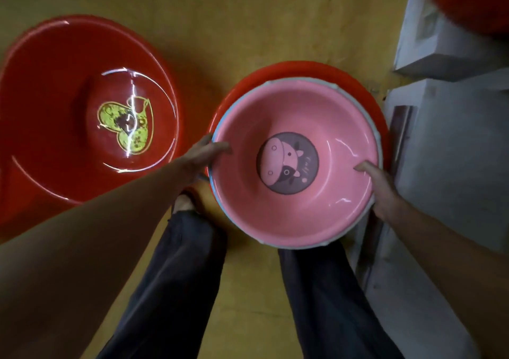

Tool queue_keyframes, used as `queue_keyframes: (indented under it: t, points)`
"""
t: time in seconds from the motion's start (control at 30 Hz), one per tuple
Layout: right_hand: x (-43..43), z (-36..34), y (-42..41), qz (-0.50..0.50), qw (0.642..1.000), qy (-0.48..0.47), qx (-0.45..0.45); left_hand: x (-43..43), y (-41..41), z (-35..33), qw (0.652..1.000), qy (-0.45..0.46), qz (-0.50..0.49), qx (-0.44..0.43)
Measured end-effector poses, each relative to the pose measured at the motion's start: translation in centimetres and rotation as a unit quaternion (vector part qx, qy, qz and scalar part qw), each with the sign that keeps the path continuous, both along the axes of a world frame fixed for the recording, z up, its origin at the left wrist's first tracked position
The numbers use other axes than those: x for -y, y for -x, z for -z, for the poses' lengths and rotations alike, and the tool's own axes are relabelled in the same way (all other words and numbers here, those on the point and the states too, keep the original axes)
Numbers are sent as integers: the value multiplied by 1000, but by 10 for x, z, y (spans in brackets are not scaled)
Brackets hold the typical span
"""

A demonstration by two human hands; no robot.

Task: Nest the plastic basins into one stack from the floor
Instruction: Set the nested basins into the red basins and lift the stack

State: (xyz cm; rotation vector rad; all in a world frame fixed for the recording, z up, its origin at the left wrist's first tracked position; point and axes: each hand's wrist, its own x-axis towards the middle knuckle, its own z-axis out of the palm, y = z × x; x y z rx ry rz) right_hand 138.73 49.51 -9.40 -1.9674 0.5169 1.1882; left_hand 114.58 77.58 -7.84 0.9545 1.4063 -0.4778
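Note:
A pink basin (303, 110) with a cartoon cow on its bottom sits nested on top of paler basins, whose blue and white rims (216, 130) show around it. Under them lies a red basin (308, 69). My left hand (205, 152) grips the pink basin's left rim, thumb inside. On the right rim, my right hand (378, 182) holds the same way. A larger red basin (68, 88) with a yellow heart sticker rests alone on the floor to the left.
The floor (248, 22) is yellowish. White boxes (440, 55) are piled along the right side, with another red basin (473, 0) on top at the upper right corner. My legs in dark trousers (176, 276) and one foot stand below the stack.

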Motion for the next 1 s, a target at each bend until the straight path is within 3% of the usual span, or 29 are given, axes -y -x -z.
queue_keyframes:
  t: [0.33, 0.87, 1.0]
  points:
    - [-3, 78, -31, -32, 999, -12, -11, 27, 2, 61, 999, 12, -48, 22]
    - [3, 96, -48, -81, 995, -63, 4, 38, -4, 91, 998, 28, -60, 4]
    - [3, 81, -52, -122, 989, -39, 73, 39, 0, 79, 993, -116, -9, -19]
